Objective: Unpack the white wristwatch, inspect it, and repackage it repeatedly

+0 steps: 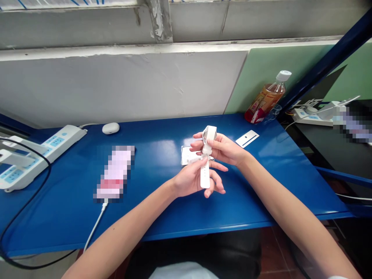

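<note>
Head view: one white flexible strap [205, 179], looped at its upper end, with a row of small holes down its flat lower tongue; held in the air between both hands, above the middle of the tabletop.

Right hand [226, 149]: fingers grasping the upper loop, thumb laid against its front.
Left hand [188, 180]: thumb pressed on the strap below the loop, gripping it; remaining fingers loosely spread behind and beside the tongue.

Support: one glossy blue tabletop [162, 221].

Items upon it:
– one flat white rectangular packet with a clear edge [187, 155], partly hidden behind the hands.
– one thin white rectangular card with a dark slot [247, 138], right of the right hand.
– one clear plastic bottle of amber drink, white-capped, red and orange label [265, 100], near the far right corner.
– one white rounded case [111, 128], near the wall side, left of centre.
– one rectangular phone, screen pixelated [114, 172], left of the hands; white cable [97, 224] plugged into its near end.
– one long white power strip with light-blue socket faces [69, 134], far left, white plugs fitted.
– one thin black cable [50, 170], curving over the left edge.
</note>
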Action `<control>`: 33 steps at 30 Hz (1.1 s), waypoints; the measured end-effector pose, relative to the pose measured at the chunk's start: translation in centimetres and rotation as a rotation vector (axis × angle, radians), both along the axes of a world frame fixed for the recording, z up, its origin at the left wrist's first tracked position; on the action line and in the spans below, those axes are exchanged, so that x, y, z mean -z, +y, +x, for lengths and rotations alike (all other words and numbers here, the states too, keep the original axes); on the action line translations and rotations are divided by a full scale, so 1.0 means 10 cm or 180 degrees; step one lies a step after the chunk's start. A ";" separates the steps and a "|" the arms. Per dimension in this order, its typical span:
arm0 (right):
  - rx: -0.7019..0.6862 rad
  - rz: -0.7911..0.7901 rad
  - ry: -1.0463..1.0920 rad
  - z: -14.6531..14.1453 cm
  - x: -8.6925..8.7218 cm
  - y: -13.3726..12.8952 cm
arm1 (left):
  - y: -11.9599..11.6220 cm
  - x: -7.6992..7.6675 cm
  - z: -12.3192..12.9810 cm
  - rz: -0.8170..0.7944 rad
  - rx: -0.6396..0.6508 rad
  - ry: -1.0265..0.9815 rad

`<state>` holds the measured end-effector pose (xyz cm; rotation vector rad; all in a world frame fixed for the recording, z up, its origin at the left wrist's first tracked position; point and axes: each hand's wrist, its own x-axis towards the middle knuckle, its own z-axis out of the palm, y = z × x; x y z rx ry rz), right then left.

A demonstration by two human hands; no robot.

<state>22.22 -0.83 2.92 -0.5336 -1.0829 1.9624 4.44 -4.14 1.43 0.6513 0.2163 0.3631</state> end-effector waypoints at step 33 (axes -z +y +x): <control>0.0021 -0.0287 0.0011 0.02 -0.10 0.03 | 0.00 -0.03 0.04 0.0009 -0.0647 0.0555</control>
